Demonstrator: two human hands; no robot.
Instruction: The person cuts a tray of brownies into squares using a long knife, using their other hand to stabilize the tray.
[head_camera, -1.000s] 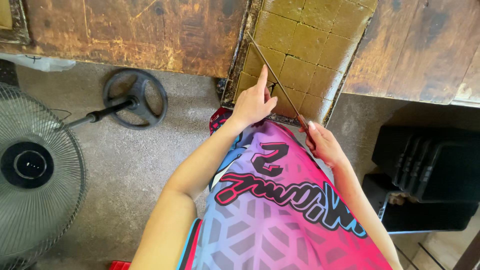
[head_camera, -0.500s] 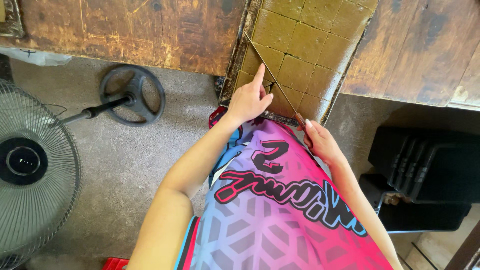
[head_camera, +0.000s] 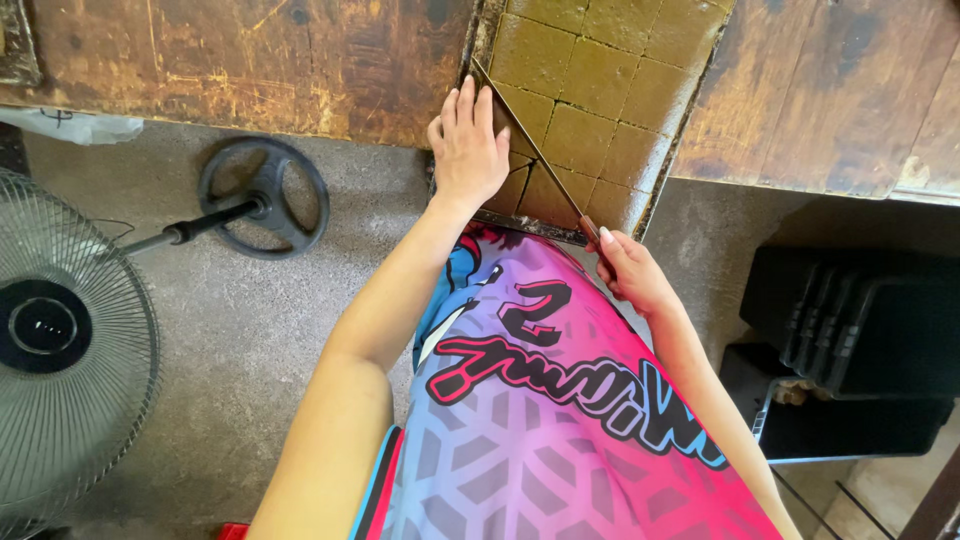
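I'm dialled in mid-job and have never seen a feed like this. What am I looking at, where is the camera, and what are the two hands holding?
The single view comes from a camera on the person's head, looking straight down, so their colourful shirt fills the bottom. There is no machine: two bare hands do the work. On the worn wooden table sits a tray holding a greenish-brown slab scored into squares. The left hand lies flat on the slab's near edge. The right hand grips the handle of a long thin knife, whose blade lies slanted across the slab. A standing fan is on the floor at left, black crates at right.
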